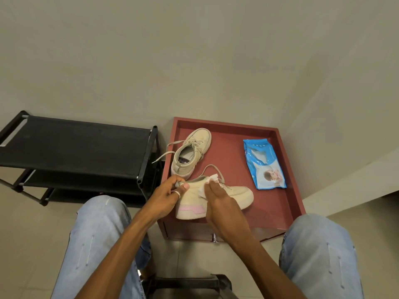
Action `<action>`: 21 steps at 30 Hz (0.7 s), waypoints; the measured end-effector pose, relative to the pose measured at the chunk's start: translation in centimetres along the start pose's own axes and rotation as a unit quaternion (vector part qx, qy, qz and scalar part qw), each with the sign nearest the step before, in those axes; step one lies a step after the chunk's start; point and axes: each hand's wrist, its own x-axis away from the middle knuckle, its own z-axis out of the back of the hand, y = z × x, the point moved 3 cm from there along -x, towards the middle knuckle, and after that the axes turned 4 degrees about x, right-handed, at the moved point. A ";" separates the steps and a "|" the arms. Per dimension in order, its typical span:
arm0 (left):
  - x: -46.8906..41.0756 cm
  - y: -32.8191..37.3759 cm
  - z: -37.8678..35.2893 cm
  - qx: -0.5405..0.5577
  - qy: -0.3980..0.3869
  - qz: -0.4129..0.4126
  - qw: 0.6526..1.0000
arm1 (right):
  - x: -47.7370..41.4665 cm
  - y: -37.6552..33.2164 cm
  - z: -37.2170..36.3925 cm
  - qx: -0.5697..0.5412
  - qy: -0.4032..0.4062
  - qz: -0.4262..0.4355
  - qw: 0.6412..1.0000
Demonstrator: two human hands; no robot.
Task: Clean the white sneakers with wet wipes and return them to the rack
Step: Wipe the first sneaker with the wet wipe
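The wiping step is in hand, on the first of the pair by the look of it. In the lower middle of the frame the left hand (164, 197) pinches the heel of the near white sneaker (237, 195), thumb and fingers curled round the collar and heel tab to steady it on its sole. The right hand (220, 201) lies over the side of the shoe with its fingers fairly flat, pressing a white wet wipe (212, 177) against the upper near the laces; the thumb is hidden, so whether it also pinches the wipe cannot be told. This sneaker, with a pink stripe (192, 209) along its side, rests on the red tray (233, 152) at centre frame. The second sneaker (194, 147) stands just above it on the same tray, untouched, and the blue pack of wet wipes (264, 167) lies toward the tray's right side, well apart from both shoes. The black shoe rack (75, 143) sits at the left of the frame, its top shelf bare. The next move likely calls for rubbing along the upper and sole edge, turning the shoe by the heel grip to reach its other side, before the second sneaker is taken up.
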 end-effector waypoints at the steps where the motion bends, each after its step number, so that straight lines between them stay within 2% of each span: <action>1: 0.0 -0.1 0.0 -0.001 -0.001 -0.001 1.000 | -0.1 0.4 0.3 0.008 0.001 -0.014 1.000; 3: 0.0 0.0 -0.1 -0.003 -0.003 -0.008 1.000 | -0.2 1.4 0.8 0.038 0.002 -0.059 0.998; 5: -0.1 0.0 -0.1 -0.004 -0.003 -0.014 1.000 | 0.0 1.2 0.4 0.051 0.007 -0.068 0.996; 8: -0.1 0.0 -0.1 -0.008 0.004 -0.013 1.000 | 0.3 -0.3 -0.7 0.013 -0.008 -0.014 1.000; 11: -0.1 -0.1 0.0 -0.010 0.011 -0.014 1.000 | 0.6 0.0 -0.5 0.025 -0.014 0.022 0.999; 16: -0.1 0.0 0.0 -0.021 0.006 -0.013 1.000 | 0.6 1.4 -0.1 0.028 -0.034 -0.062 0.997; 21: -0.1 0.0 0.1 -0.010 0.014 -0.007 1.000 | 1.3 -0.7 -0.9 -0.011 -0.025 0.037 0.999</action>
